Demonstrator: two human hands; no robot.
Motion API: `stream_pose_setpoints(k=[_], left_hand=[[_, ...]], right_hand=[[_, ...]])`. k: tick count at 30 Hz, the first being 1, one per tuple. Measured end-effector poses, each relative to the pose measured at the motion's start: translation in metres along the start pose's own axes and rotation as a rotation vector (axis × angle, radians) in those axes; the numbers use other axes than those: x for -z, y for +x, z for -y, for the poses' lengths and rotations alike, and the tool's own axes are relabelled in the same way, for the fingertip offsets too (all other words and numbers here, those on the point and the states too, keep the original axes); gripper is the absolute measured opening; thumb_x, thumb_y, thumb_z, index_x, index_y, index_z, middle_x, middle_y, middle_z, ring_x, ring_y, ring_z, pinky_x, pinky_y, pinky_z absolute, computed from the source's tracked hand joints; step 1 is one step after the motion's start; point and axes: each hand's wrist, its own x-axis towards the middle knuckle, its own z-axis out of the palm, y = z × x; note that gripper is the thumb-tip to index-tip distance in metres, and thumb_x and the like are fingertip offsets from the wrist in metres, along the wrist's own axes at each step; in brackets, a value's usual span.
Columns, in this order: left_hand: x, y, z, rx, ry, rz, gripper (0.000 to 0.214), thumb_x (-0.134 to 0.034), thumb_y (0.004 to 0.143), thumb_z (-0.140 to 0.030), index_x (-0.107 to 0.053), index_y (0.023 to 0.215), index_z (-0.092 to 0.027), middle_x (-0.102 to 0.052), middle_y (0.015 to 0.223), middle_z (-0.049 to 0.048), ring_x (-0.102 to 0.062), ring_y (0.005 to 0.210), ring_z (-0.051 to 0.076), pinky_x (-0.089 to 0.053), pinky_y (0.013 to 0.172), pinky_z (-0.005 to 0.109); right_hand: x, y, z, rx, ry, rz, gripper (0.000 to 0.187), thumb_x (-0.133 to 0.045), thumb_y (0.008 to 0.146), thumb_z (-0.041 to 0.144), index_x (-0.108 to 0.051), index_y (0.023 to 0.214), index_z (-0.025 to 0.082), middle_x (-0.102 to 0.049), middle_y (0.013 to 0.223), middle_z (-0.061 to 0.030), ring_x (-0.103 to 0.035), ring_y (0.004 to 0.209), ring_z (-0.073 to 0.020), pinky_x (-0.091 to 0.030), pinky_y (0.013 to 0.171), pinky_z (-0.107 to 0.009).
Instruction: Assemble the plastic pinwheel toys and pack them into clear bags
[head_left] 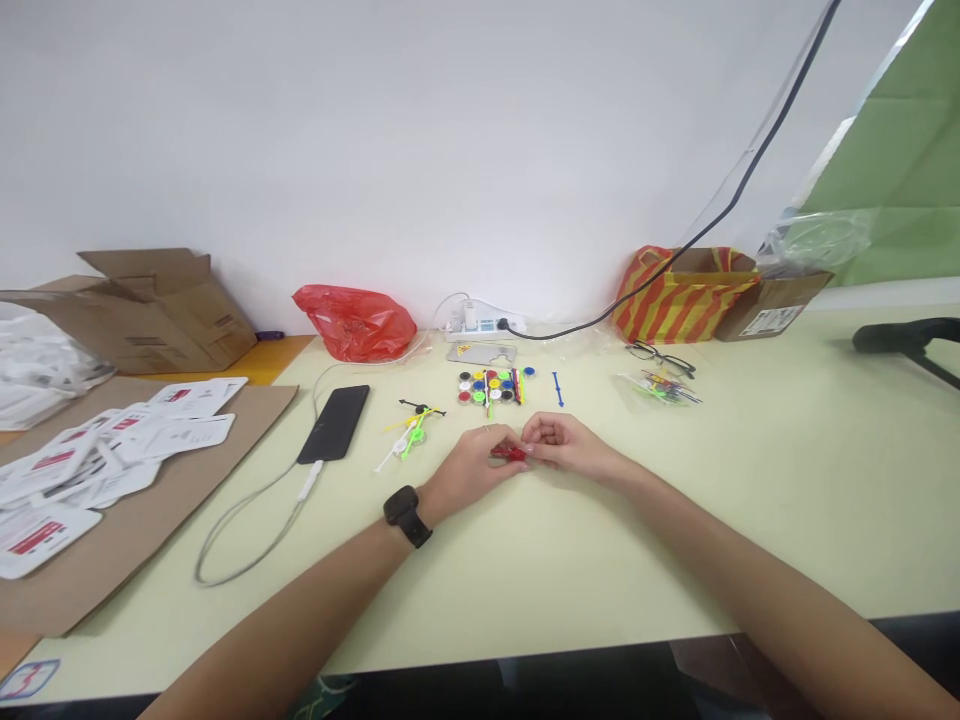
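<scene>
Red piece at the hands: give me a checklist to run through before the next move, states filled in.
1. Red piece held: ok, it is in the fingers of the left hand.
2. Right hand gripping it too: cannot tell; its fingertips are right at the piece, but the contact is hidden.
3. Red piece fully visible: not ok, fingers cover part of it.
4. Pieces left of the hands lying separately: not ok, they overlap.
5. Blue arrow lying apart from the coloured discs: ok.
6. Charging cable away from both hands: ok, it loops to the left.
</scene>
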Motion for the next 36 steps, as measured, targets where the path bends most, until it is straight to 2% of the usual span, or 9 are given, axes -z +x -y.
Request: stream_pose_setpoints(k=[7, 13, 18, 21, 25, 30, 36], left_hand=[[-0.0027, 0.0001, -0.0022, 0.011, 0.06, -0.021, 0.013, -0.076, 0.09, -0.031, -0.071, 0.097, -0.021, -0.073, 0.091, 0.0023, -0.069, 0.083, 0.018, -0.056, 0.076, 0.03], [-0.0009, -0.0016, -0.0046, -0.007, 0.022, -0.006, 0.007, -0.07, 0.092, -0.025, -0.071, 0.098, -0.022, -0.075, 0.098, 0.0031, -0.071, 0.09, 0.018, -0.058, 0.083, 0.032], [-0.0011, -0.0022, -0.0028, 0.028, 0.027, -0.007, 0.006, -0.072, 0.091, -0.026, -0.07, 0.094, -0.021, -0.074, 0.094, 0.0023, -0.07, 0.086, 0.018, -0.058, 0.079, 0.031], [-0.0017, -0.0023, -0.0013, 0.032, 0.022, -0.001, 0.006, -0.072, 0.091, -0.025, -0.068, 0.091, -0.021, -0.073, 0.093, 0.0019, -0.07, 0.086, 0.018, -0.057, 0.079, 0.031], [-0.0012, -0.002, -0.0011, 0.013, 0.013, 0.014, 0.003, -0.069, 0.093, -0.024, -0.069, 0.093, -0.022, -0.073, 0.095, 0.002, -0.069, 0.089, 0.018, -0.057, 0.081, 0.03], [0.0014, -0.0014, -0.0055, -0.016, 0.053, 0.045, 0.009, -0.066, 0.094, -0.024, -0.066, 0.086, -0.02, -0.07, 0.093, 0.0028, -0.066, 0.085, 0.017, -0.053, 0.076, 0.03], [0.0022, 0.0024, -0.0096, -0.02, 0.112, 0.066, 0.016, -0.068, 0.092, -0.026, -0.061, 0.08, -0.02, -0.068, 0.088, 0.0023, -0.063, 0.082, 0.017, -0.049, 0.073, 0.029]], right_hand=[[0.0003, 0.003, -0.0048, 0.068, -0.042, -0.062, 0.04, -0.085, 0.077, 0.05, -0.066, 0.089, 0.017, -0.066, 0.082, -0.0021, -0.06, 0.073, -0.0142, -0.046, 0.067, -0.028], [0.0045, 0.0032, -0.0051, 0.067, -0.051, -0.071, 0.036, -0.084, 0.079, 0.048, -0.067, 0.088, 0.017, -0.066, 0.079, -0.0012, -0.058, 0.069, -0.0134, -0.044, 0.065, -0.028], [0.0032, 0.001, -0.0034, 0.062, -0.037, -0.026, 0.034, -0.084, 0.08, 0.045, -0.067, 0.09, 0.017, -0.066, 0.08, -0.0013, -0.059, 0.068, -0.0131, -0.045, 0.063, -0.027], [0.002, 0.0004, -0.0028, 0.08, -0.04, 0.005, 0.028, -0.08, 0.083, 0.041, -0.068, 0.091, 0.017, -0.068, 0.083, -0.0024, -0.06, 0.07, -0.0137, -0.046, 0.065, -0.027], [0.0021, 0.0013, -0.004, 0.136, -0.132, -0.026, 0.017, -0.075, 0.085, 0.032, -0.067, 0.088, 0.018, -0.067, 0.082, -0.002, -0.059, 0.072, -0.0146, -0.047, 0.068, -0.029], [0.0016, 0.0006, -0.0064, 0.187, -0.23, -0.044, 0.006, -0.066, 0.086, 0.023, -0.066, 0.088, 0.018, -0.065, 0.082, -0.0011, -0.055, 0.071, -0.014, -0.045, 0.068, -0.028], [0.0009, 0.0014, -0.0072, 0.196, -0.242, 0.002, 0.005, -0.063, 0.086, 0.02, -0.067, 0.09, 0.018, -0.064, 0.082, -0.0008, -0.055, 0.072, -0.014, -0.043, 0.067, -0.028]])
